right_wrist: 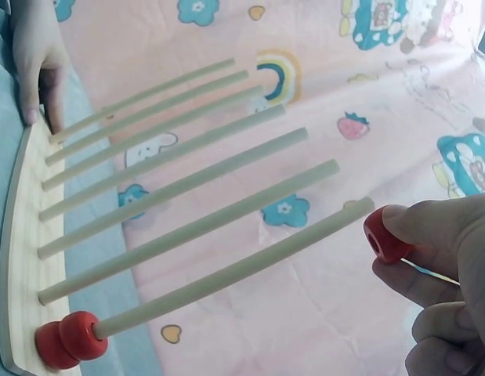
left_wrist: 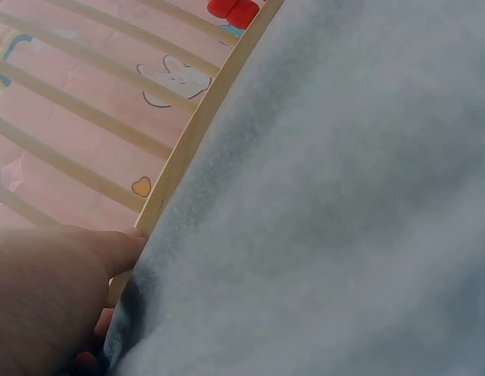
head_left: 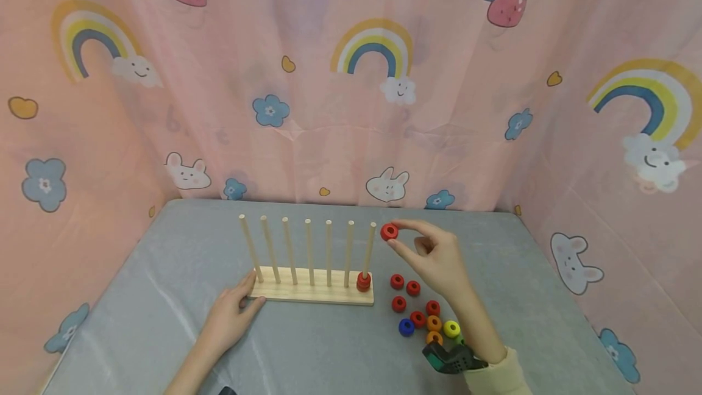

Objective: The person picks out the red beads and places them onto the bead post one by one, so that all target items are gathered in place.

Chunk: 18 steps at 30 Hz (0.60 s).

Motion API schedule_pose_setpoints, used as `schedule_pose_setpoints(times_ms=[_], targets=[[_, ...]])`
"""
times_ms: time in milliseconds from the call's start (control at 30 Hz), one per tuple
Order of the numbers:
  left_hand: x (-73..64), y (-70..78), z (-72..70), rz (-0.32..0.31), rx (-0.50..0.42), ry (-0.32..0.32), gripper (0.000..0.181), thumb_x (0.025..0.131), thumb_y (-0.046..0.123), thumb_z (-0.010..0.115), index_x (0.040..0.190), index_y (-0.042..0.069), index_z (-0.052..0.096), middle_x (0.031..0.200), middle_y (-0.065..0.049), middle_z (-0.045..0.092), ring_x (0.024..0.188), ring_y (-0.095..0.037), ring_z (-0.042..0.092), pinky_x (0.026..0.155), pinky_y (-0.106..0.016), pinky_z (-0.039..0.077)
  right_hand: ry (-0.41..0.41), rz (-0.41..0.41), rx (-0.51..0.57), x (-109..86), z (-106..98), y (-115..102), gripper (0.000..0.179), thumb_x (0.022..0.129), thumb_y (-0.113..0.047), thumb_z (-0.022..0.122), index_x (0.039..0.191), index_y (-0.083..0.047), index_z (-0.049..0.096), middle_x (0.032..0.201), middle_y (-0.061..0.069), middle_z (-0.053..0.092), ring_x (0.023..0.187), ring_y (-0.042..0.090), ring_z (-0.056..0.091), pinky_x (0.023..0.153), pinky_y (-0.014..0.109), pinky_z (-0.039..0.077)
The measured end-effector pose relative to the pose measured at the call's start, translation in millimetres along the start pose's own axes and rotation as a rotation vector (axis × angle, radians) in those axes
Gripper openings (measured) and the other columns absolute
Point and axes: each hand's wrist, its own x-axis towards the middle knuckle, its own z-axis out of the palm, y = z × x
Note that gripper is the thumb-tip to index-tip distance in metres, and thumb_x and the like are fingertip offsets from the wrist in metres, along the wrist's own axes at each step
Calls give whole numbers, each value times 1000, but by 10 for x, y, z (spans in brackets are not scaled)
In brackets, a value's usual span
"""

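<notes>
A wooden rack [head_left: 312, 293] with a row of several upright pegs stands on the table. My left hand [head_left: 227, 319] holds the left end of its base, the thumb at the front edge; the left wrist view shows this hand [left_wrist: 54, 286] against the base edge [left_wrist: 187, 145]. Two red beads [right_wrist: 81, 337] sit stacked at the bottom of the rightmost peg [head_left: 370, 249]. Between thumb and forefinger, my right hand [head_left: 439, 261] pinches another red bead [head_left: 384, 236]. This bead is just right of that peg's top, and no peg shows through its hole.
Loose beads lie right of the rack: several red ones [head_left: 398, 308], a blue one [head_left: 403, 332], orange ones [head_left: 430, 327] and a yellow one [head_left: 448, 333]. A green bead is partly hidden by the right wrist's dark camera [head_left: 452, 359]. A pink printed curtain [head_left: 312, 157] hangs behind the grey table [head_left: 318, 352].
</notes>
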Motion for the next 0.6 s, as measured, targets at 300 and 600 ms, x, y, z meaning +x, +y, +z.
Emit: schedule_pose_setpoints(times_ms=[300, 600], targets=[[-3, 4, -4, 10, -3, 6, 65, 99, 19, 76, 154, -3, 50, 155, -24, 52, 73, -16, 40, 67, -31, 36, 1, -19, 1, 19, 25, -32, 30, 90, -12, 86, 120, -13, 80, 54, -7, 31, 45, 0, 23, 43, 23, 21], [-2, 2, -2, 9, -5, 6, 64, 99, 19, 76, 154, -4, 50, 153, -25, 54, 74, -16, 40, 67, -31, 36, 5, -51, 13, 41, 38, -72, 30, 91, -11, 86, 120, -13, 80, 53, -7, 31, 45, -1, 21, 42, 23, 21]])
